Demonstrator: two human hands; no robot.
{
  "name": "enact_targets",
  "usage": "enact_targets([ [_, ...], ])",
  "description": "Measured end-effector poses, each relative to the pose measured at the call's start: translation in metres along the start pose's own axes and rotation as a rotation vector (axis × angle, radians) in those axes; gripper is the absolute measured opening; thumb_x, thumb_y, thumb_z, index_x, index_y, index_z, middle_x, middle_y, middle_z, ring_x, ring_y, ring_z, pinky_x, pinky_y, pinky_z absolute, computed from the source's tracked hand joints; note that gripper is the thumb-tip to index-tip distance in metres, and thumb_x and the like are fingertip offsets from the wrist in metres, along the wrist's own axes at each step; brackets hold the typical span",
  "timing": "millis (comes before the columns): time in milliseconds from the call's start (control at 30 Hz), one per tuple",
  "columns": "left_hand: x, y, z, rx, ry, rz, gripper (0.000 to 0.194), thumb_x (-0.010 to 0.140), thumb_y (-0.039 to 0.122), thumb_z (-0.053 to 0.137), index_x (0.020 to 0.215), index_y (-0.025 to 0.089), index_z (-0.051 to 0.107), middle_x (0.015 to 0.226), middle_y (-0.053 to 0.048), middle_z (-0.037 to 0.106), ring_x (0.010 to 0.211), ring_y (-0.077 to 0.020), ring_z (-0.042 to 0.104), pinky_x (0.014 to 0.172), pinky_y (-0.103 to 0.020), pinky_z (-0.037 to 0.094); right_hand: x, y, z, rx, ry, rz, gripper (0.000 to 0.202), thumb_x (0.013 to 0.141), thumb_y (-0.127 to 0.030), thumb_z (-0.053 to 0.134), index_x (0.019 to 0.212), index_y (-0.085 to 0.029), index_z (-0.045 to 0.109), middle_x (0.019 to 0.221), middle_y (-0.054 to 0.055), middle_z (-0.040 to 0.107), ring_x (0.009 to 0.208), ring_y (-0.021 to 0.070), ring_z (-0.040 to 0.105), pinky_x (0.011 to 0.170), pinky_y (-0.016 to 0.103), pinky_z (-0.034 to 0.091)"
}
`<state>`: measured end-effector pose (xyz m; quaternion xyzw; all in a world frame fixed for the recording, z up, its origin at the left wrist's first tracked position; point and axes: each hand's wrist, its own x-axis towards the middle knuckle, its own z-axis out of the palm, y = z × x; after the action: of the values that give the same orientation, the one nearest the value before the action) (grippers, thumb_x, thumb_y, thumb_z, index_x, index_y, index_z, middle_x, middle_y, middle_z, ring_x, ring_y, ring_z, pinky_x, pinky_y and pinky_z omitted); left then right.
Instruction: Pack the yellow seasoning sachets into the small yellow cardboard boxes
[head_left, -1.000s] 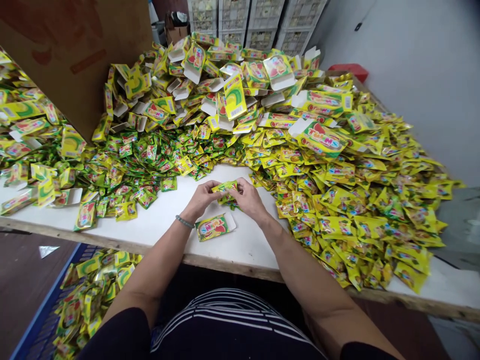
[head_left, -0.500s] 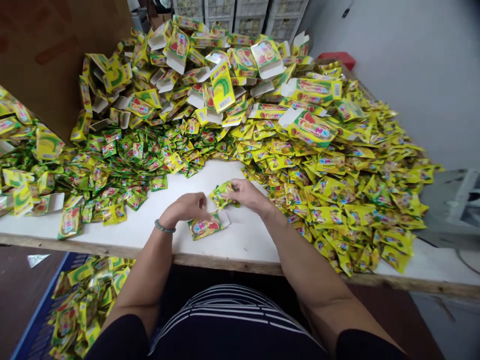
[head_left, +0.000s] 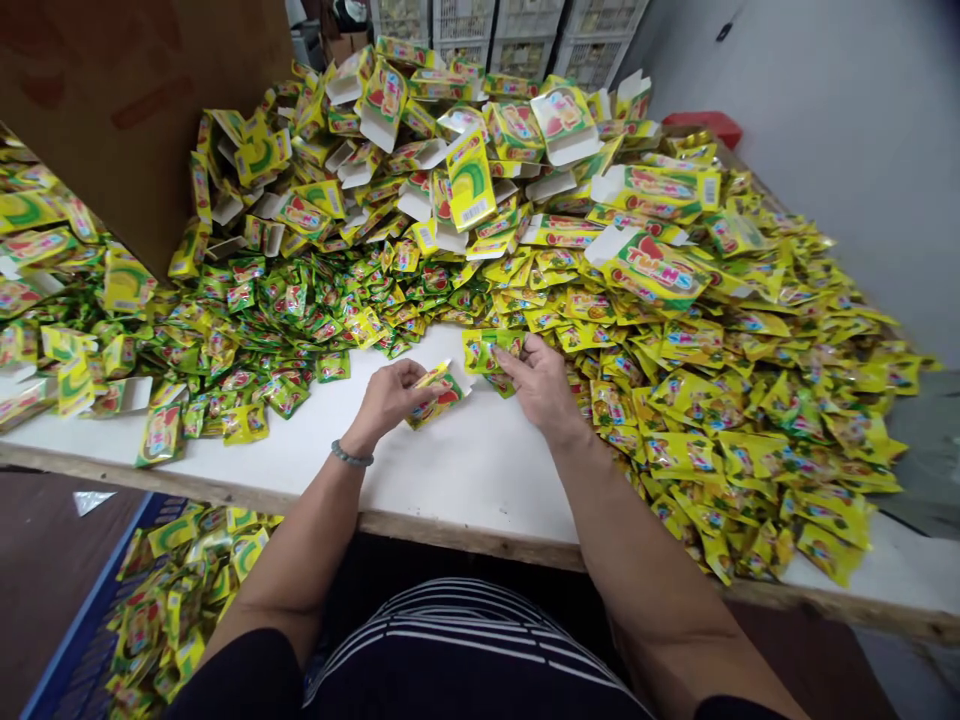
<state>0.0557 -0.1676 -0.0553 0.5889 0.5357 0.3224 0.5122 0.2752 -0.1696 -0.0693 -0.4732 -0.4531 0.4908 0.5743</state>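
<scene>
My left hand [head_left: 391, 400] grips a small printed cardboard box [head_left: 441, 392], yellow, green and red, tilted with its white open flap toward the right. In my right hand [head_left: 541, 385], fingers closed, is a yellow-green candy packet [head_left: 487, 350], held just right of the box and apart from it. Below that packet, a green packet [head_left: 502, 384] shows partly under my fingers; whether I hold it too I cannot tell. Both hands are above the white tabletop [head_left: 465, 470].
Open printed boxes [head_left: 469, 180] are heaped at the back. Green packets [head_left: 262, 300] lie left, yellow packets [head_left: 690, 400] right. A large brown carton [head_left: 150, 120] stands back left. On the floor, a blue crate [head_left: 82, 620] holds filled-looking boxes. White crates [head_left: 517, 40] are stacked behind.
My left hand has taken hold of the box and lifted it off the table. My right hand has moved right and away with its packet, and the view has shifted slightly.
</scene>
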Motion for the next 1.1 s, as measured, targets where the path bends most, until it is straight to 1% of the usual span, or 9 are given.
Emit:
enact_targets([
  [67, 0.002, 0.001, 0.002, -0.172, 0.043, -0.013, 0.045, 0.060, 0.048, 0.086, 0.081, 0.016, 0.062, 0.069, -0.001, 0.068, 0.059, -0.0137, 0.059, 0.056, -0.025, 0.039, -0.003, -0.004, 0.004, -0.040, -0.036, -0.011, 0.035, 0.073, -0.048, 0.076, 0.092, -0.024, 0.060, 0.089, 0.002, 0.071, 0.084, 0.0207, 0.067, 0.080, 0.036, 0.055],
  [167, 0.004, 0.001, 0.005, -0.290, 0.097, -0.009, 0.046, 0.057, 0.046, 0.088, 0.077, 0.015, 0.061, 0.065, 0.000, 0.066, 0.057, -0.0123, 0.059, 0.055, -0.024, 0.041, -0.003, -0.007, 0.001, -0.190, -0.063, -0.018, 0.032, 0.072, -0.046, 0.078, 0.081, -0.022, 0.060, 0.082, 0.003, 0.070, 0.083, 0.0215, 0.066, 0.081, 0.037, 0.054],
  [367, 0.006, -0.003, 0.009, -0.373, -0.007, -0.018, 0.044, 0.059, 0.043, 0.089, 0.079, 0.014, 0.062, 0.066, -0.001, 0.069, 0.055, -0.0105, 0.059, 0.052, -0.022, 0.042, 0.000, -0.010, -0.012, -0.246, -0.132, 0.000, 0.031, 0.073, -0.047, 0.076, 0.084, -0.021, 0.062, 0.082, 0.003, 0.070, 0.082, 0.0213, 0.064, 0.079, 0.036, 0.053],
  [567, 0.005, -0.002, 0.013, -0.404, 0.049, 0.005, 0.044, 0.058, 0.044, 0.089, 0.077, 0.014, 0.061, 0.067, -0.001, 0.069, 0.056, -0.0099, 0.060, 0.055, -0.021, 0.045, 0.002, -0.014, -0.020, -0.299, -0.247, 0.047, 0.031, 0.074, -0.047, 0.075, 0.087, -0.020, 0.066, 0.077, 0.001, 0.068, 0.081, 0.0209, 0.063, 0.076, 0.034, 0.052],
  [667, 0.002, 0.001, 0.015, -0.353, 0.002, 0.016, 0.043, 0.058, 0.042, 0.089, 0.078, 0.014, 0.062, 0.069, -0.001, 0.069, 0.058, -0.0101, 0.060, 0.055, -0.021, 0.045, 0.001, -0.018, -0.021, -0.366, -0.279, 0.027, 0.029, 0.075, -0.046, 0.074, 0.086, -0.020, 0.068, 0.077, 0.001, 0.068, 0.079, 0.0199, 0.061, 0.075, 0.033, 0.051],
  [800, 0.000, 0.002, 0.017, -0.349, -0.110, -0.022, 0.046, 0.052, 0.036, 0.092, 0.080, 0.015, 0.063, 0.072, 0.000, 0.070, 0.059, -0.0113, 0.060, 0.055, -0.022, 0.045, -0.001, -0.018, -0.011, -0.502, -0.195, -0.061, 0.022, 0.078, -0.041, 0.070, 0.083, -0.020, 0.069, 0.078, 0.002, 0.068, 0.077, 0.0203, 0.060, 0.073, 0.033, 0.050],
  [933, 0.000, 0.000, 0.020, -0.351, -0.191, -0.079, 0.053, 0.049, 0.034, 0.093, 0.092, 0.015, 0.068, 0.080, -0.001, 0.073, 0.062, -0.0125, 0.062, 0.058, -0.024, 0.047, -0.004, -0.008, 0.003, -0.606, -0.072, -0.172, 0.014, 0.075, -0.033, 0.072, 0.083, -0.021, 0.070, 0.089, 0.005, 0.069, 0.085, 0.0226, 0.062, 0.079, 0.036, 0.049],
  [1033, 0.001, -0.001, 0.022, -0.386, -0.187, -0.099, 0.053, 0.050, 0.034, 0.093, 0.094, 0.015, 0.071, 0.083, -0.002, 0.074, 0.066, -0.0137, 0.063, 0.062, -0.025, 0.048, -0.005, -0.002, 0.009, -0.562, 0.020, -0.174, 0.024, 0.072, -0.034, 0.076, 0.092, -0.021, 0.071, 0.091, 0.005, 0.071, 0.085, 0.0225, 0.064, 0.079, 0.036, 0.051],
  [1100, 0.001, -0.002, 0.023, -0.432, -0.156, -0.096, 0.051, 0.050, 0.034, 0.093, 0.092, 0.014, 0.071, 0.083, -0.003, 0.074, 0.067, -0.0143, 0.065, 0.065, -0.025, 0.049, -0.007, 0.000, 0.010, -0.585, 0.062, -0.189, 0.023, 0.072, -0.035, 0.078, 0.090, -0.022, 0.072, 0.089, 0.004, 0.072, 0.085, 0.0230, 0.064, 0.081, 0.037, 0.052],
])
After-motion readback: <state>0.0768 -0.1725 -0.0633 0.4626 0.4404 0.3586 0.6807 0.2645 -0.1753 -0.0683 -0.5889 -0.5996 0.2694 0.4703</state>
